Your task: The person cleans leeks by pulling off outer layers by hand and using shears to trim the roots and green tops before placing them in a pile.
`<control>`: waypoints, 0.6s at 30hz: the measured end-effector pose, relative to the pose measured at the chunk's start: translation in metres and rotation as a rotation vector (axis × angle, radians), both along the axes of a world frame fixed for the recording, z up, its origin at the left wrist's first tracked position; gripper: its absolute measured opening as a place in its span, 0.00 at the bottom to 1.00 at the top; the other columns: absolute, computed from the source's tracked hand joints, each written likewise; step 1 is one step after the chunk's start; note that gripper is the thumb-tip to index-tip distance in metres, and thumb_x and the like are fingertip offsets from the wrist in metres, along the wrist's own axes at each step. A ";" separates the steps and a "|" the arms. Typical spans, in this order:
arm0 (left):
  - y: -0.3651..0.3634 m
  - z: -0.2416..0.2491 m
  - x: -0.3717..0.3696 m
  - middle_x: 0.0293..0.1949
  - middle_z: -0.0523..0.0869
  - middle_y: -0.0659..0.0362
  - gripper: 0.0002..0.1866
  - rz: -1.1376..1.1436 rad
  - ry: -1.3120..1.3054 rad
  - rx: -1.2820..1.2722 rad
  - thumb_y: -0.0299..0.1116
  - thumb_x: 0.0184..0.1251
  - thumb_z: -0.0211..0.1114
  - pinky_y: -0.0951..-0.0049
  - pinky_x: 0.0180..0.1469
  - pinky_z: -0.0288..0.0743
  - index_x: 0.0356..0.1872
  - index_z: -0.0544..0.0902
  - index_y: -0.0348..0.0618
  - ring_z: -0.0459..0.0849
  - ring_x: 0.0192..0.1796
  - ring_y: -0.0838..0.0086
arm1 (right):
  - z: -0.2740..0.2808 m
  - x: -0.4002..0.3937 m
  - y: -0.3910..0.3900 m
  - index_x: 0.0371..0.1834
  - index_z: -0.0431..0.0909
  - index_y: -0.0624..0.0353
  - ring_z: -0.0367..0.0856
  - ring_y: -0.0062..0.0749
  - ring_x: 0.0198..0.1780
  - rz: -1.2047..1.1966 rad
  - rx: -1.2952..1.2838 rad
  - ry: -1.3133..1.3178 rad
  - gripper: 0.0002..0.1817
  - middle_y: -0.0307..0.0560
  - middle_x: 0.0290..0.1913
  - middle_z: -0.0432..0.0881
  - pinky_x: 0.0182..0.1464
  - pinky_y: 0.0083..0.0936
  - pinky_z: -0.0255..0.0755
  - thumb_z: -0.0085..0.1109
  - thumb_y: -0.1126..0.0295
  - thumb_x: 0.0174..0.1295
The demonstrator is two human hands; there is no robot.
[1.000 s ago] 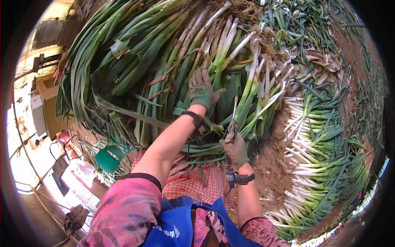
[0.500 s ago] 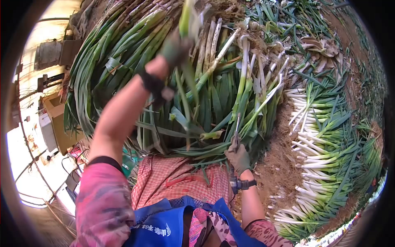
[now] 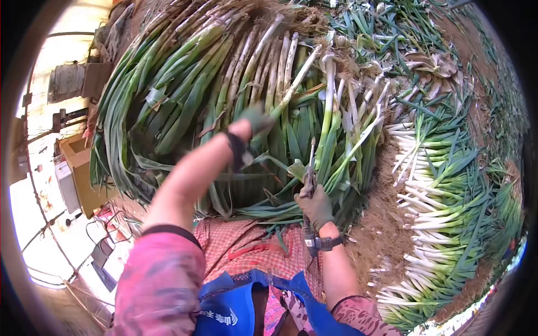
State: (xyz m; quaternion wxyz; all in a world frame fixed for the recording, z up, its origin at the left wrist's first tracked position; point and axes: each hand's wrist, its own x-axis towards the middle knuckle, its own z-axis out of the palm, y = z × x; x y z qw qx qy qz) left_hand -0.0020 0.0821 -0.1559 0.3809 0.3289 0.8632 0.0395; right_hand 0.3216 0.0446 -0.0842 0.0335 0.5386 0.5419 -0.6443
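My left hand (image 3: 256, 120), in a green-grey glove and smeared by motion, is over the middle of a large heap of leeks (image 3: 185, 106), right by the lower end of a pale stalk (image 3: 302, 75); I cannot tell whether its fingers hold anything. My gloved right hand (image 3: 316, 208) is closed around an air blow gun (image 3: 309, 182). Its thin metal nozzle points up and away from me, over green leaves at the heap's near side. The gun's lower end runs down past my wrist. A slightly blurred leek (image 3: 263, 47) lies on the heap beyond my left hand.
To the right, a long row of cleaned white-stemmed leeks (image 3: 428, 215) lies on the ground. Brown root scraps (image 3: 378, 224) cover the soil between it and the heap. Cut green leaves (image 3: 386, 25) litter the far side. A cardboard box (image 3: 84, 162) stands at left.
My left hand has come down and nearer; the leek raised in it before no longer shows there. My right hand has shifted slightly left with the air blow gun, whose nozzle is higher.
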 end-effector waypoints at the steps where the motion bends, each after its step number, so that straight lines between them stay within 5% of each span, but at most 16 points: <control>1: -0.035 0.008 0.019 0.64 0.81 0.40 0.39 0.025 -0.152 -0.079 0.52 0.61 0.68 0.56 0.68 0.74 0.67 0.74 0.33 0.81 0.65 0.46 | -0.008 0.004 -0.005 0.39 0.71 0.62 0.83 0.27 0.35 -0.054 -0.028 0.059 0.15 0.40 0.33 0.83 0.40 0.25 0.78 0.69 0.66 0.60; 2: -0.058 0.016 0.052 0.61 0.81 0.43 0.37 -0.073 0.148 -0.053 0.47 0.63 0.67 0.55 0.65 0.76 0.69 0.69 0.35 0.81 0.64 0.48 | -0.013 0.007 -0.010 0.39 0.71 0.62 0.82 0.27 0.34 -0.109 -0.062 0.114 0.15 0.40 0.33 0.83 0.40 0.25 0.78 0.69 0.67 0.61; 4: -0.085 -0.073 0.067 0.59 0.81 0.47 0.35 -0.280 0.458 -0.165 0.42 0.63 0.69 0.55 0.62 0.79 0.67 0.67 0.39 0.81 0.63 0.51 | -0.005 -0.001 -0.007 0.42 0.73 0.63 0.80 0.23 0.33 0.031 -0.031 -0.046 0.16 0.38 0.32 0.81 0.40 0.23 0.76 0.70 0.69 0.59; 7: -0.053 -0.036 0.049 0.57 0.85 0.48 0.26 -0.161 0.276 -0.223 0.42 0.65 0.69 0.54 0.57 0.82 0.59 0.74 0.43 0.86 0.58 0.53 | -0.018 -0.002 -0.015 0.46 0.75 0.64 0.76 0.17 0.32 0.025 -0.023 -0.028 0.16 0.34 0.32 0.77 0.38 0.20 0.74 0.71 0.73 0.58; 10: -0.030 0.022 0.031 0.51 0.88 0.46 0.24 -0.128 0.101 -0.103 0.47 0.67 0.68 0.55 0.54 0.82 0.55 0.78 0.41 0.88 0.53 0.53 | -0.006 -0.013 -0.012 0.47 0.74 0.62 0.80 0.24 0.36 0.015 -0.017 0.058 0.17 0.38 0.36 0.82 0.42 0.26 0.76 0.70 0.69 0.60; 13: -0.016 0.018 0.015 0.45 0.90 0.49 0.28 -0.009 -0.147 0.203 0.50 0.65 0.70 0.59 0.52 0.80 0.55 0.80 0.38 0.89 0.46 0.59 | -0.001 -0.033 -0.006 0.52 0.72 0.59 0.78 0.23 0.38 -0.285 -0.404 0.427 0.15 0.40 0.43 0.78 0.42 0.29 0.76 0.62 0.81 0.64; 15: 0.000 0.008 0.016 0.42 0.90 0.53 0.30 0.207 -0.510 0.462 0.55 0.64 0.70 0.65 0.49 0.79 0.53 0.83 0.36 0.87 0.42 0.67 | 0.008 -0.044 -0.002 0.51 0.73 0.60 0.79 0.25 0.37 -0.233 -0.326 0.423 0.14 0.39 0.40 0.79 0.44 0.28 0.76 0.64 0.77 0.64; 18: -0.009 0.003 0.011 0.41 0.88 0.57 0.35 0.324 -0.565 0.219 0.60 0.61 0.71 0.72 0.46 0.77 0.52 0.86 0.35 0.83 0.40 0.76 | 0.029 -0.062 0.003 0.48 0.74 0.62 0.80 0.27 0.36 0.035 0.046 0.245 0.16 0.37 0.36 0.80 0.46 0.29 0.76 0.69 0.68 0.62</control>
